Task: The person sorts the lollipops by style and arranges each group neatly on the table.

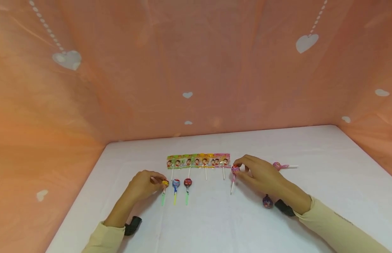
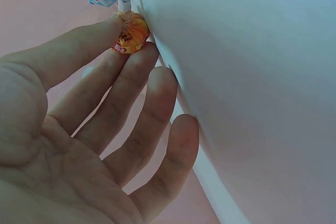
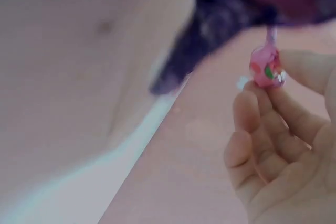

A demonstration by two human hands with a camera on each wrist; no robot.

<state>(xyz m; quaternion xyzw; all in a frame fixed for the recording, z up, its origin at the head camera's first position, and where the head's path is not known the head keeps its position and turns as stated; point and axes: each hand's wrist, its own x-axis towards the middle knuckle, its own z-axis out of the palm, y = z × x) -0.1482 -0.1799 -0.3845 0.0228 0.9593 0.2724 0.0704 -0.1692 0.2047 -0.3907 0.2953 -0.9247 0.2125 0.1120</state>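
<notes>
My left hand (image 1: 143,185) pinches the yellow-wrapped head of a lollipop (image 1: 165,183), its green stick pointing towards me. In the left wrist view this lollipop (image 2: 132,36) lies between thumb and fingertips. Beside it are a blue lollipop (image 1: 175,183) with a yellow stick and a dark red lollipop (image 1: 187,182) with a green stick. Farther right, my right hand (image 1: 262,175) pinches a pink lollipop (image 1: 235,170) by its round head, white stick towards me. Thumb and fingers also hold that lollipop (image 3: 264,67) in the right wrist view.
Behind the round lollipops runs a row of several flat lollipops in bright wrappers (image 1: 204,160). Another pink lollipop (image 1: 278,166) lies sideways beyond my right hand. A purple lollipop (image 1: 267,202) sits by my right wrist, its stick hidden. The white table (image 1: 208,228) meets an orange cloth backdrop.
</notes>
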